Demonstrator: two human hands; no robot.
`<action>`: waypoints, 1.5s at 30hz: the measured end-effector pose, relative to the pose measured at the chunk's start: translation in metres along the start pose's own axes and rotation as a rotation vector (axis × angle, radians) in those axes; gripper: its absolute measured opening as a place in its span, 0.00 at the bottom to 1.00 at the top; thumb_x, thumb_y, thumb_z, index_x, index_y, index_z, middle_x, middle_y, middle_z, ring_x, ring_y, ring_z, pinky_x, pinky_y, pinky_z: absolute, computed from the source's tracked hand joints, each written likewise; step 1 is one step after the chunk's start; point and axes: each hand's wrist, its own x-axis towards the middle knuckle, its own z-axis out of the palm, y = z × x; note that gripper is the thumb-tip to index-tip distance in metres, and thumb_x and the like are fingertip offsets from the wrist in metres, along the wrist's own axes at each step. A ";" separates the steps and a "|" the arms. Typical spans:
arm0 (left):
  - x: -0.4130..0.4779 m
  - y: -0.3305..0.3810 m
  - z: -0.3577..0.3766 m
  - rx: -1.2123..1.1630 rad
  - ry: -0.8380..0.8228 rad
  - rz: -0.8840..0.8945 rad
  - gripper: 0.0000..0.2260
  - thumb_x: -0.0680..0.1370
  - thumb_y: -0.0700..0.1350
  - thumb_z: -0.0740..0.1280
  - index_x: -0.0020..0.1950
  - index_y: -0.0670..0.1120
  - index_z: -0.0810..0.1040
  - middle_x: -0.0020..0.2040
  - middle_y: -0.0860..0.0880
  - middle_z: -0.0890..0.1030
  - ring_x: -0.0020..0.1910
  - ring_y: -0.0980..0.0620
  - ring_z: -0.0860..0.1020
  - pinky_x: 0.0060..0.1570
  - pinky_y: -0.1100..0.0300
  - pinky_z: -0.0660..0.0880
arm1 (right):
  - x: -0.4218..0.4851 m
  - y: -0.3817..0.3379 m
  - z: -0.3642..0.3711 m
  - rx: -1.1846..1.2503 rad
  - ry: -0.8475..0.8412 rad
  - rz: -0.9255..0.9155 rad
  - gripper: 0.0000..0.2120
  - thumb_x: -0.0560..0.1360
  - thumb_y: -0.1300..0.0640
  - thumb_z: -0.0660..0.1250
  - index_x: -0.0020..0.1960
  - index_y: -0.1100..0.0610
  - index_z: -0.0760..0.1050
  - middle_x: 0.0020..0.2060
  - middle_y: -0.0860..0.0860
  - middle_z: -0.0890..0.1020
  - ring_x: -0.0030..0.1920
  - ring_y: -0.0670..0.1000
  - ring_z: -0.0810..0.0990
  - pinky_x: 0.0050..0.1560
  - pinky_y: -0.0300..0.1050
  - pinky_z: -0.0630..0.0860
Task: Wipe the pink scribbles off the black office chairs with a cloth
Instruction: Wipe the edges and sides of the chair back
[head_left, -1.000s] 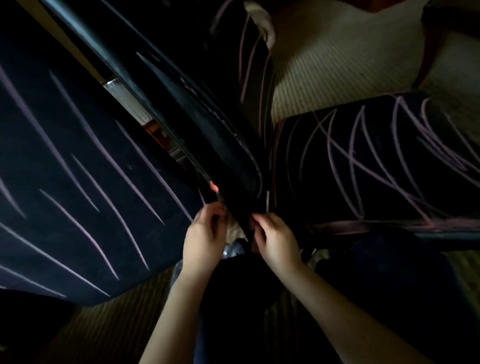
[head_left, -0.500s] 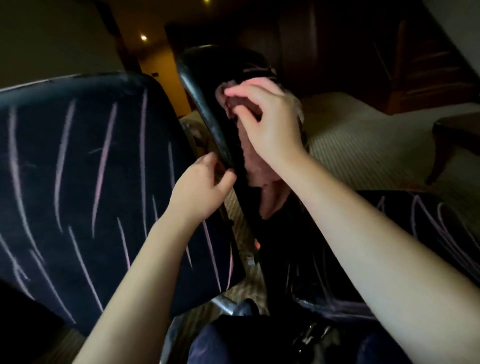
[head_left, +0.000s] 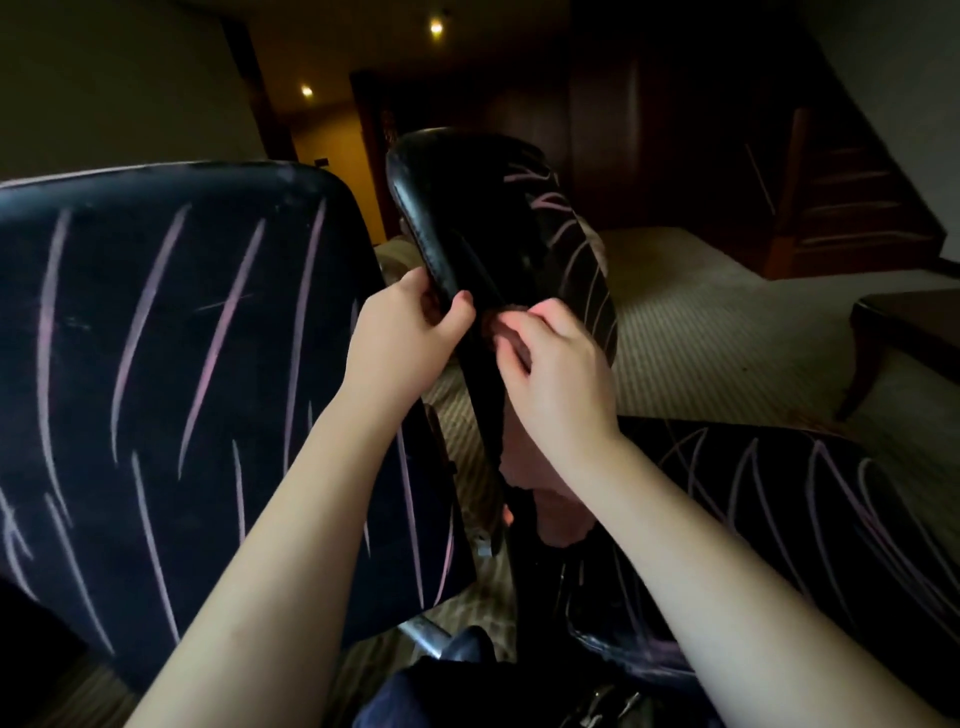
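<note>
A black chair backrest (head_left: 467, 218) stands edge-on in the middle, with pink scribbles on its right face. My left hand (head_left: 400, 338) grips its left edge. My right hand (head_left: 558, 374) presses a pinkish cloth (head_left: 524, 467) against the right face; the cloth hangs down below my wrist. At left is another black chair back (head_left: 171, 374) streaked with pink lines. The seat (head_left: 779, 519) at right also carries pink scribbles.
Striped beige carpet (head_left: 717, 332) spreads behind the chairs. A dark wooden table (head_left: 909, 332) stands at the right edge, and dark wooden cabinets (head_left: 727, 156) line the back. A chrome chair part (head_left: 426, 631) shows near the bottom.
My right hand has slid down the backrest with the cloth, from near the top to mid-height. My left hand stays gripped on the backrest's left edge.
</note>
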 end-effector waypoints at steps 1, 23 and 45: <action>-0.001 -0.001 0.000 -0.011 0.002 -0.003 0.11 0.78 0.52 0.64 0.52 0.47 0.78 0.36 0.55 0.80 0.35 0.56 0.80 0.38 0.57 0.78 | -0.002 -0.001 0.002 -0.042 0.000 0.010 0.10 0.75 0.59 0.68 0.55 0.59 0.81 0.46 0.52 0.79 0.44 0.52 0.80 0.37 0.43 0.77; -0.004 -0.005 0.002 -0.077 -0.023 0.001 0.16 0.78 0.55 0.64 0.57 0.44 0.76 0.45 0.49 0.82 0.41 0.50 0.81 0.42 0.52 0.80 | -0.004 0.007 -0.017 -0.103 -0.011 0.004 0.07 0.76 0.59 0.67 0.52 0.58 0.81 0.44 0.52 0.80 0.45 0.54 0.80 0.36 0.47 0.79; -0.016 -0.005 0.001 0.000 0.024 0.020 0.13 0.78 0.56 0.63 0.45 0.46 0.73 0.36 0.51 0.78 0.34 0.53 0.77 0.34 0.56 0.74 | -0.009 0.003 -0.008 -0.119 -0.050 0.057 0.08 0.76 0.60 0.66 0.54 0.57 0.80 0.46 0.51 0.80 0.48 0.54 0.79 0.38 0.45 0.75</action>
